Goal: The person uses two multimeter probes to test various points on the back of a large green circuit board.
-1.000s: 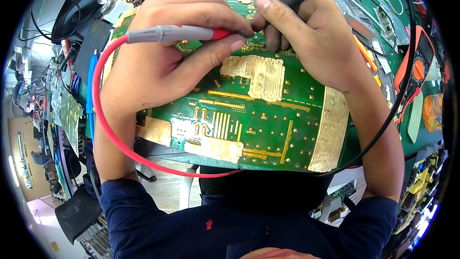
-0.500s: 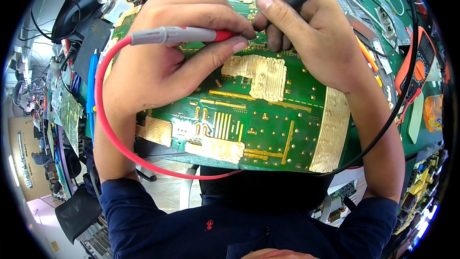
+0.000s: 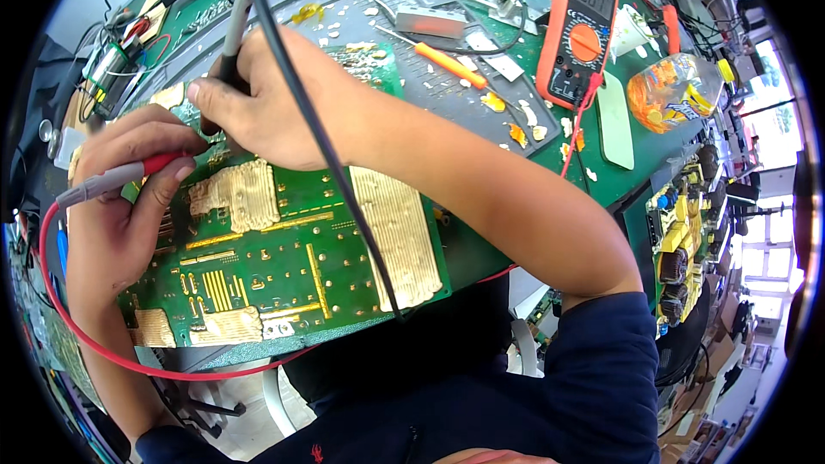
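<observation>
A large green circuit board [image 3: 288, 249] with beige ribbed patches lies at the table's near edge. My left hand [image 3: 113, 228] is closed on a red-and-grey test probe [image 3: 107, 184], pinched between thumb and fingers over the board's far left part. Close beside it, my right hand [image 3: 271, 125] grips a grey-and-black test probe [image 3: 234, 34], held steeply. Both probe tips are hidden behind my fingers, so I cannot tell whether they touch the board. Farther right lies an orange-rimmed multimeter [image 3: 560, 51] with its display lit and leads plugged in.
Beyond the board, a grey mat [image 3: 339, 13] carries an orange-handled screwdriver [image 3: 451, 64], a metal block [image 3: 430, 22] and scattered crumbs. A pale green flat case [image 3: 614, 120] and an orange-labelled bottle [image 3: 670, 93] stand right. The black cable [image 3: 296, 90] crosses before my right arm.
My view has swung to the right, so the board and both hands now appear farther left and the multimeter shows fully. Both hands still hold their probes.
</observation>
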{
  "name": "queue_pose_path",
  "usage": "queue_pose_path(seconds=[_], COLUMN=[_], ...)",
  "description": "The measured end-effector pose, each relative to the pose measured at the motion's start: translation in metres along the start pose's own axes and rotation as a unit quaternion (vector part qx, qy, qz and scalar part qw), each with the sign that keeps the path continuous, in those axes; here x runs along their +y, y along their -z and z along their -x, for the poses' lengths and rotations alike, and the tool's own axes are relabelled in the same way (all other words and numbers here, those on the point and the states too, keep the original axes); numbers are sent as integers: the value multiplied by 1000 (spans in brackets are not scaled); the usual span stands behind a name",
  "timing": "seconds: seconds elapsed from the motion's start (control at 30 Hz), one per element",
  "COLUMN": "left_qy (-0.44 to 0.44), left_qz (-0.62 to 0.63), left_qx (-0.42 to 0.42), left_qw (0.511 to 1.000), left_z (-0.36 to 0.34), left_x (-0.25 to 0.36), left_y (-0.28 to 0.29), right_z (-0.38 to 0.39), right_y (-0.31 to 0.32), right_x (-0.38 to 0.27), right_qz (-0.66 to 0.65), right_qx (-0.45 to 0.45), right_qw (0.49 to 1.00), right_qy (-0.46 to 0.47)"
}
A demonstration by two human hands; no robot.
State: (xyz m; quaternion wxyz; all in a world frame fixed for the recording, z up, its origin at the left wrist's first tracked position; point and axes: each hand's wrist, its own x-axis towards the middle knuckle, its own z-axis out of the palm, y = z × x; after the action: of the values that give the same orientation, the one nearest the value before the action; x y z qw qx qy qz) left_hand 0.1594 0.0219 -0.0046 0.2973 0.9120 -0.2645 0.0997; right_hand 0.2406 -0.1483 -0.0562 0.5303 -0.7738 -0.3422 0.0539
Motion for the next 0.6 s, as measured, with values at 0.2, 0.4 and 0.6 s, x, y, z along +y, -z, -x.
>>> queue_pose_path(seconds=[0.2,0.4,0.6], left_qy=[-9,-19,-23], left_qz=[-16,-25,-21], left_qx=[-21,-39,-52], left_qw=[1000,999,998], left_z=[-1,-2,-3], left_x=[-1,0,1], left_y=[3,8,9], right_z=[-4,-3,1], right_y=[0,-5,0], right_x=[-3,0,-2], right_qz=[-4,-9,-24], right_qx=[-33,9,-6], right_qw=[998,1000,1000], right_qy=[-55,1,-4])
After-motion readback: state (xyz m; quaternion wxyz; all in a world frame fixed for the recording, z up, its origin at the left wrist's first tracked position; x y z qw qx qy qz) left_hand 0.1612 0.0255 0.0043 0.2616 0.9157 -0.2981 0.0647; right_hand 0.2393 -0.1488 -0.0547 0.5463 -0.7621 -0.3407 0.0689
